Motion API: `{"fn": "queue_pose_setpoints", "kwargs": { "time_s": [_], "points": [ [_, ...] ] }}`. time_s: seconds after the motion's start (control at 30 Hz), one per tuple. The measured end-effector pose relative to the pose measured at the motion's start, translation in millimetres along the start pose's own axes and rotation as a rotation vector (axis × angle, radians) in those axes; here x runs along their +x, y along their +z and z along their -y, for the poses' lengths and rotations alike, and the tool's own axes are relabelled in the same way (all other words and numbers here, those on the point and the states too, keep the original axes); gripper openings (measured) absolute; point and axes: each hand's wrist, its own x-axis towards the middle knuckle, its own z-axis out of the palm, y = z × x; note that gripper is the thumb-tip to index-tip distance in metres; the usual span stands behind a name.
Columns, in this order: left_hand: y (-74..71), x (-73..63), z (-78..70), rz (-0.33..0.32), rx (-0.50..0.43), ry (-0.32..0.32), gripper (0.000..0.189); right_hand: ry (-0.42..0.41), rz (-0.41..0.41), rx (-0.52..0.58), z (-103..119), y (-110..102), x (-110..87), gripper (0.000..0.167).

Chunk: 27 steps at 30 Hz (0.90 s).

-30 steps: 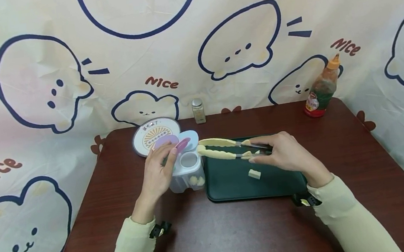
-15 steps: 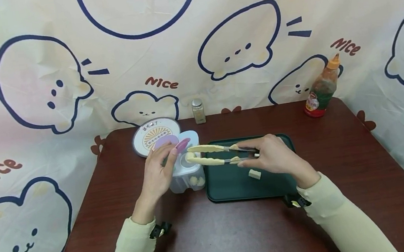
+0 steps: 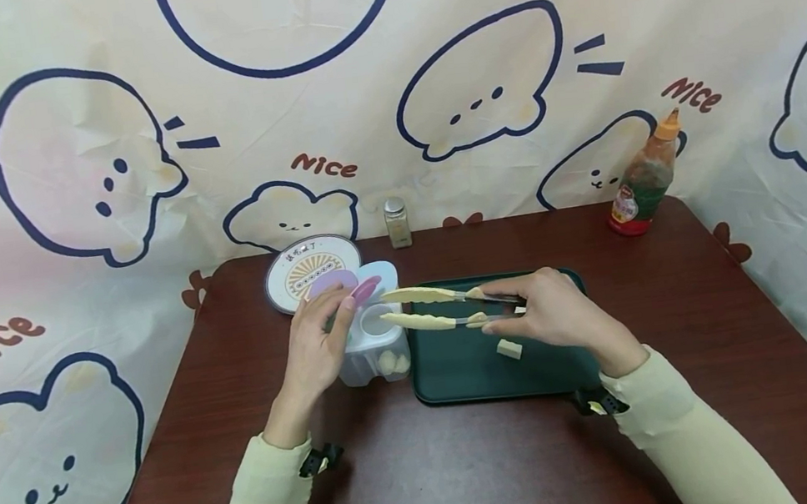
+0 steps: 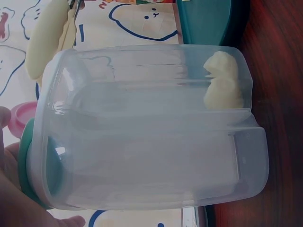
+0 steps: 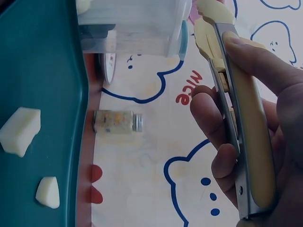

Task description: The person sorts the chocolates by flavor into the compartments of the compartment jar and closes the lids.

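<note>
My left hand [image 3: 315, 343] is at the top of a clear storage box [image 4: 142, 156], thumb and forefinger pinching its raised pink lid [image 3: 365, 290]. In the left wrist view, a green lid [image 4: 27, 165] is down beside it. Two pale chunks [image 4: 222, 85] lie at the bottom of one compartment. My right hand [image 3: 557, 304] grips tongs [image 3: 421, 307] with cream tips, held apart over the round opening [image 3: 377, 320]. Nothing shows between the tips. Below the tongs, a white block [image 3: 509, 348] lies on the dark green tray [image 3: 457, 384]; a smaller white piece [image 5: 48, 193] also shows there in the right wrist view.
Behind the box, a patterned plate [image 3: 286, 279] leans at the back left. A small glass spice jar [image 3: 397, 223] stands at the table's back edge. A sauce bottle [image 3: 638, 189] stands at the back right. The brown table [image 3: 430, 467] extends in front.
The tongs have moved left over the opening, then spread and drawn back slightly right. A pale piece at their tips half a second ago is gone from them. The left hand stays put.
</note>
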Motion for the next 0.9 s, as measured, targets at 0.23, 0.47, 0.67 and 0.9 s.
{"fn": "queue_pose_setpoints", "kwargs": {
  "time_s": [0.23,0.47,0.67,0.9],
  "points": [
    [0.2,-0.3,-0.3,-0.008,0.003,0.014,0.038,0.040,0.015,-0.012,-10,-6,-11.7,0.055],
    [0.4,0.0,0.7,0.001,0.002,0.008,0.038,0.069,0.044,-0.027,-27,-8,-28.7,0.055],
    [0.8,-0.6,0.6,0.000,0.000,0.004,0.037,0.089,0.041,-0.036,-43,-8,-43.5,0.054],
    [0.5,-0.1,-0.1,0.001,0.001,0.004,0.037,0.151,0.065,-0.060,-63,-7,-61.1,0.055]
  ]
}}
